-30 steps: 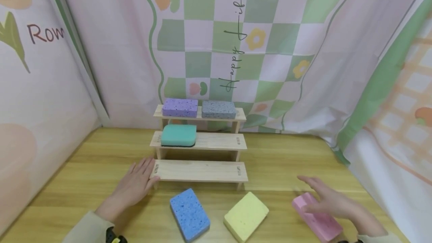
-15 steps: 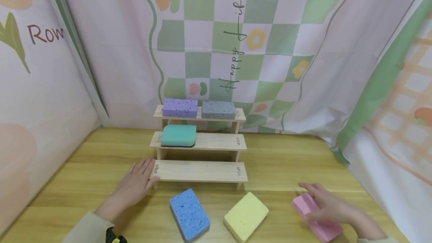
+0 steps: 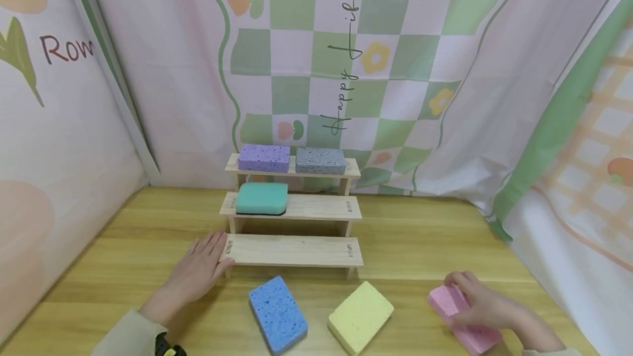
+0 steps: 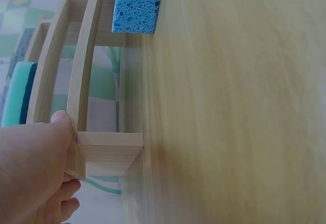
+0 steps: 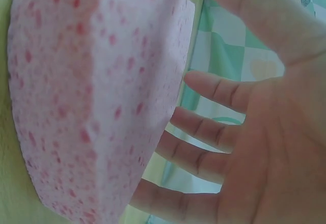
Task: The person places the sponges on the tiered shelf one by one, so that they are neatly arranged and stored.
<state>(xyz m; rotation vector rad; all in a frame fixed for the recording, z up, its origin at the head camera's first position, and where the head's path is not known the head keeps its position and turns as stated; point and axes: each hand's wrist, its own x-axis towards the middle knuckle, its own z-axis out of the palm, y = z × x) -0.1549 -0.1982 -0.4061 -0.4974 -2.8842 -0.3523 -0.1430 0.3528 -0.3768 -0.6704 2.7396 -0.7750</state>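
Cloth [image 3: 294,54] hangs behind the table [image 3: 410,235], with green and white squares, flowers and "Happy Life" written up it. A little wooden stand [image 3: 294,250] with three steps is near the back. A purple sponge [image 3: 264,158] and a gray sponge [image 3: 320,160] sit side by side on the top step, and a green-blue sponge [image 3: 262,198] sits at the left of the middle step. In front of the bottom step lie a blue sponge [image 3: 278,315] and a yellow sponge [image 3: 361,317], both turned crooked. The yellow one lies between the blue one and the pink sponge [image 3: 473,338], which is on the table, off to the right.

The person's hands are well apart. The right hand [image 3: 487,304] holds the pink sponge between thumb and fingers; how hard it squeezes, I can't tell. The left hand [image 3: 195,271] holds the left end of the bottom step, thumb by its front corner.

The stand is pale, smooth wood, all flat boards. The pink sponge is a thick block with dark pink spots. The blue one is full of round holes. The green-blue one has soft, round corners and a dark bottom. The purple and gray ones have dark specks.
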